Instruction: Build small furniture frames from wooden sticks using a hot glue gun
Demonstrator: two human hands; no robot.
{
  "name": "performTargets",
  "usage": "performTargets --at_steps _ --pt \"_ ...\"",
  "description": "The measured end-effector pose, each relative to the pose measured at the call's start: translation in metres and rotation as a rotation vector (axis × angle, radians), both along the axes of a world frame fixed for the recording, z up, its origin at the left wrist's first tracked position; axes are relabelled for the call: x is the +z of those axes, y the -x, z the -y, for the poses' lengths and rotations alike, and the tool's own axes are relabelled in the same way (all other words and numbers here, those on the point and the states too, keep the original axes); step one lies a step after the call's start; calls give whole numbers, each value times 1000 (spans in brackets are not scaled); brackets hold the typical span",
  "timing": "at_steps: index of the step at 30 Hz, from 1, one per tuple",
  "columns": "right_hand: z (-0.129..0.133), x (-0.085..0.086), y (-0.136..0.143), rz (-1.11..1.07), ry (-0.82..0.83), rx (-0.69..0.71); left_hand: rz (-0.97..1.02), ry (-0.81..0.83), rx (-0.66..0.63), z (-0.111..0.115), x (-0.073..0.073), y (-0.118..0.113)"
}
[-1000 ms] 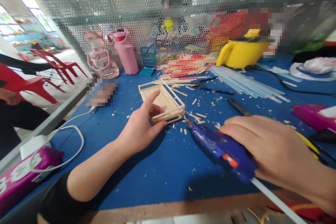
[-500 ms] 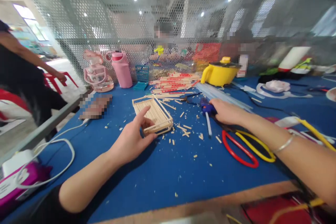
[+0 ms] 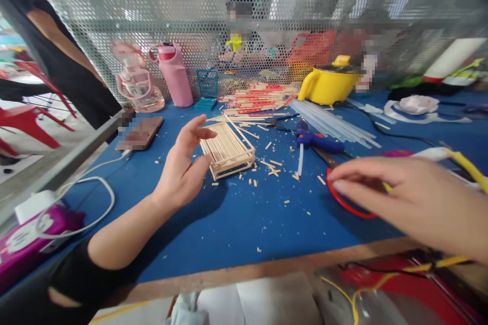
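Observation:
A small tray-like frame of wooden sticks lies on the blue table. My left hand is at its left edge, thumb and fingers apart, not wrapped round it. My right hand, slightly blurred, hovers over the handles of the scissors, one red and one yellow; its fingers are curved and apart, with nothing seen between them. Beyond the scissors the blue glue gun rests on the table with a clear glue stick under its nozzle. Loose sticks are piled behind the frame.
A yellow pot, clear glue sticks, a pink bottle and a clear pink jug stand or lie toward the mesh. At left are a phone and a purple power strip. A person stands beyond the table's left edge.
My right hand has left the glue gun and moved right and nearer, over the scissors. My left hand has drawn slightly back from the frame. The view has tilted down.

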State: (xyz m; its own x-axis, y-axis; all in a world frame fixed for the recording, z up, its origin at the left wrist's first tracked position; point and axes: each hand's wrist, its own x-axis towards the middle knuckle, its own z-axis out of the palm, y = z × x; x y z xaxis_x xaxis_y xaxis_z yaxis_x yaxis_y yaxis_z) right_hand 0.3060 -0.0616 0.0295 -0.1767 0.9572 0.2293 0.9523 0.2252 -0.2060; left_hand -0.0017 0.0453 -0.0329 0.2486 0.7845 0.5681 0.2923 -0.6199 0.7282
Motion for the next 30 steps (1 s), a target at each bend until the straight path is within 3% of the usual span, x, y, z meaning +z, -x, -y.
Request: performTargets --at_steps 2,5,8,13,24,27,30 --pt "-3 -10 34 -19 41 225 32 16 24 -3 -2 -1" --pt "-27 -28 74 36 27 272 26 60 77 -7 -4 0" --pt "-50 -45 92 95 30 261 3 71 110 -9 -5 1" --pt "-64 -59 92 57 83 206 -38 82 108 -8 -4 3" --pt "-70 -55 95 -97 164 163 -76 -96 229 17 8 -7" --pt "-70 -60 95 -124 149 227 -88 -124 244 31 11 -10" --pt "-68 -61 94 -108 87 333 -233 22 185 47 10 -13"
